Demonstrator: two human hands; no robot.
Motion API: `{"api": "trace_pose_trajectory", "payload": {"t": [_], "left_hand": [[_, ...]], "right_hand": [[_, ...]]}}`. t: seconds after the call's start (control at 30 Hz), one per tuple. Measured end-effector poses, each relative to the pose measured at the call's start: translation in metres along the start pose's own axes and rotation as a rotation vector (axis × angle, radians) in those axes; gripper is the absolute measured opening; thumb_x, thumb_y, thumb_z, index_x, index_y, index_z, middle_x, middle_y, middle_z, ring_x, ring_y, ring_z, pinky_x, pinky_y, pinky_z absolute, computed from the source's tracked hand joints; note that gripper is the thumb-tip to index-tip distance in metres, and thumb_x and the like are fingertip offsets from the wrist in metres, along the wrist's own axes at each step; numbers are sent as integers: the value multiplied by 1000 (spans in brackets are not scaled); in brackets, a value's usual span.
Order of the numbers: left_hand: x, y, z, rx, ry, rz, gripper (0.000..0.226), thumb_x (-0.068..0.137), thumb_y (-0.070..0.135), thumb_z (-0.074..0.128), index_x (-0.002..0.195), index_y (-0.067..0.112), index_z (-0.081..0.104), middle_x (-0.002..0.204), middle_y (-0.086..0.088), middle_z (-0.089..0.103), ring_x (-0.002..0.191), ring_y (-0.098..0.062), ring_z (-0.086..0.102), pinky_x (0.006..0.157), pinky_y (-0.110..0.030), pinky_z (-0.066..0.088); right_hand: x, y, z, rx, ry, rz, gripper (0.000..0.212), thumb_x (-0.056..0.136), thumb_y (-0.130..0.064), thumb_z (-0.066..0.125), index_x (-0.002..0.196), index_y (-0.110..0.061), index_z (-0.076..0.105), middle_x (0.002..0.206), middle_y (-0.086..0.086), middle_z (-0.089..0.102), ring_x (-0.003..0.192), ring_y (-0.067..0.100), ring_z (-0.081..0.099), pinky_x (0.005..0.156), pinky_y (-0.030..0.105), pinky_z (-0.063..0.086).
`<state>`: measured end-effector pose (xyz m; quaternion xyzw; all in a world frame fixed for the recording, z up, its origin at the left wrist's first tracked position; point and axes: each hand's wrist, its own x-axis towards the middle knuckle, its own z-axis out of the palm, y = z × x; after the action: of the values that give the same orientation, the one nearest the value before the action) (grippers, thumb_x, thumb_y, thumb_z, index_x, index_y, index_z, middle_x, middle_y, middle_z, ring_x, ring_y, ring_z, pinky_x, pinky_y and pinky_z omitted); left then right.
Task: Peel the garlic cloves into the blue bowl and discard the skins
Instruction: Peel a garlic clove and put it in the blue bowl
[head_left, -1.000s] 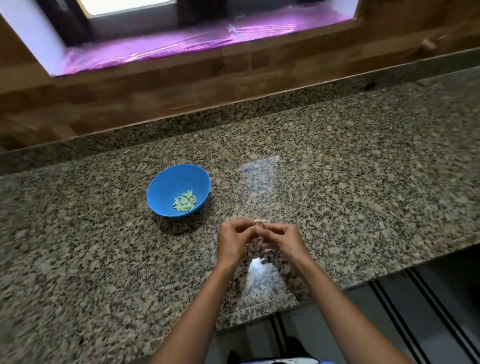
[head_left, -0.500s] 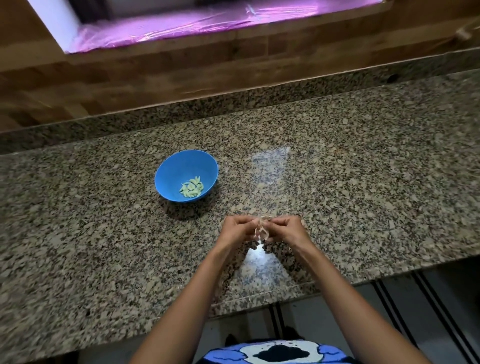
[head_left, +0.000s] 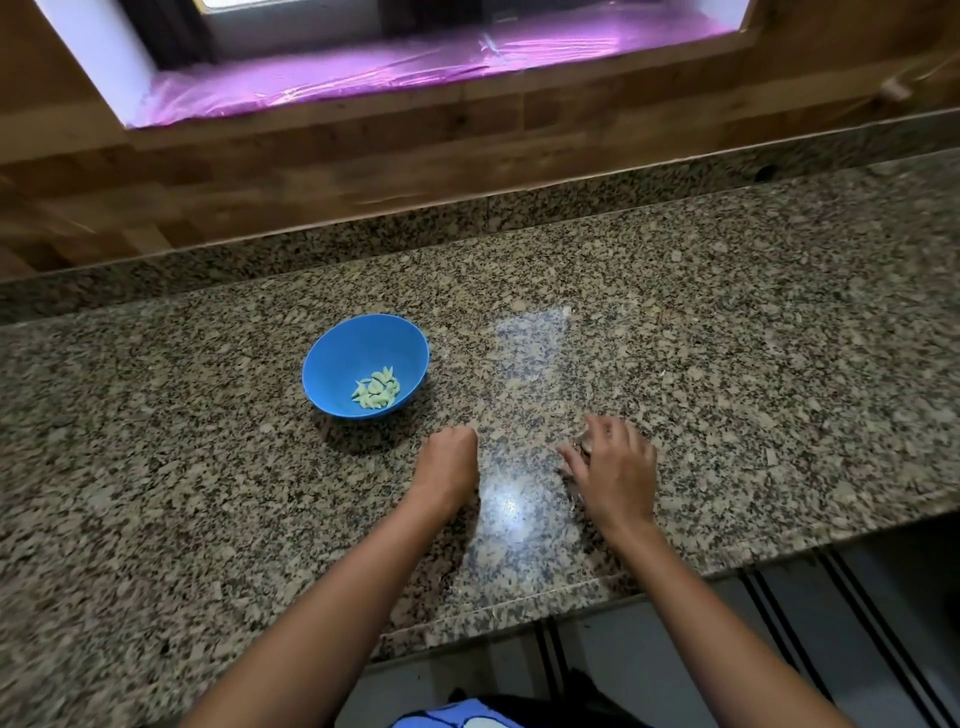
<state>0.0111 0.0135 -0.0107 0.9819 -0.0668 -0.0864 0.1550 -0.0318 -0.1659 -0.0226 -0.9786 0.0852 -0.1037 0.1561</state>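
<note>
Hands apart over counter (head_left: 727, 364), bowl (head_left: 332, 345) off to the left

Left hand (head_left: 449, 462) curled tight just short of bowl, placed for a drop; whatever sits inside is hidden, cannot tell. Right hand (head_left: 615, 470) spread low over brownish scrap (head_left: 584, 446), possibly skin, kept clear of bowl. Peeled cloves (head_left: 376, 391) heaped in bowl bottom

Hidden: whatever the left hand (head_left: 449, 462) perhaps holds; right hand (head_left: 615, 467) blurred.
</note>
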Motion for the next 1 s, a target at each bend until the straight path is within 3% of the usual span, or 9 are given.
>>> {"api": "trace_pose_trajectory", "payload": {"t": [0.07,0.13,0.2,0.3,0.4,0.53,0.67,0.77,1.0], "left_hand": [[-3,-3,-2,-21,-1,34,10,94,1,51,93,2,60,91,-9,61,84,-21,60,76,-29,53],[-2,-10,-6,-128,-42,-4,7,89,9,61,86,5,66,84,-4,67,75,-14,64,68,-24,54],[-5,-16,-15,-342,-79,-55,11,83,20,70,77,11,70,72,-1,70,60,-7,64,55,-18,51],[-11,-17,-19,-407,-48,39,14,82,30,70,81,16,72,69,3,69,60,-9,63,50,-13,46],[-20,-20,-15,-367,24,172,12,89,19,62,91,14,73,69,2,67,55,-10,58,47,-10,42],[-25,-33,-6,-303,167,388,12,88,4,60,93,5,71,78,-6,69,65,-14,62,61,-23,53],[-31,-39,0,-279,229,436,9,89,5,59,91,3,67,77,-5,63,66,-13,57,59,-22,49],[-36,-34,-1,-415,128,302,15,92,14,57,88,4,66,72,-3,60,59,-2,51,54,-13,40],[-33,-34,-10,-1402,-300,-233,19,91,11,55,80,-2,64,69,-3,55,62,-11,47,60,-23,41]], "right_hand": [[-4,-18,2,316,-6,-113,34,91,-23,51,122,-13,57,110,5,64,89,12,61,81,19,45],[-5,-39,3,483,-237,-134,30,95,-18,49,123,-13,57,109,5,65,79,7,60,75,16,48],[-3,-50,8,533,-423,-98,30,96,-18,49,123,-11,57,111,4,65,86,12,62,80,22,52],[8,-52,8,833,-578,36,21,92,-16,56,109,-11,67,93,0,69,68,11,60,58,18,50],[19,-47,2,966,-698,73,10,86,-11,62,87,-15,72,81,6,71,61,12,60,51,18,47],[25,-50,-1,972,-771,37,8,84,-12,65,79,-15,71,71,6,70,53,12,56,49,22,44],[20,-54,0,904,-726,-3,13,85,-17,65,72,-20,69,60,-1,64,48,11,47,46,21,37],[12,-56,2,744,-601,-152,10,86,-18,63,81,-14,70,59,-8,58,44,0,45,46,15,37],[23,-53,4,483,-248,-671,31,89,-27,50,91,-4,71,76,6,69,61,11,63,63,15,51]]}}
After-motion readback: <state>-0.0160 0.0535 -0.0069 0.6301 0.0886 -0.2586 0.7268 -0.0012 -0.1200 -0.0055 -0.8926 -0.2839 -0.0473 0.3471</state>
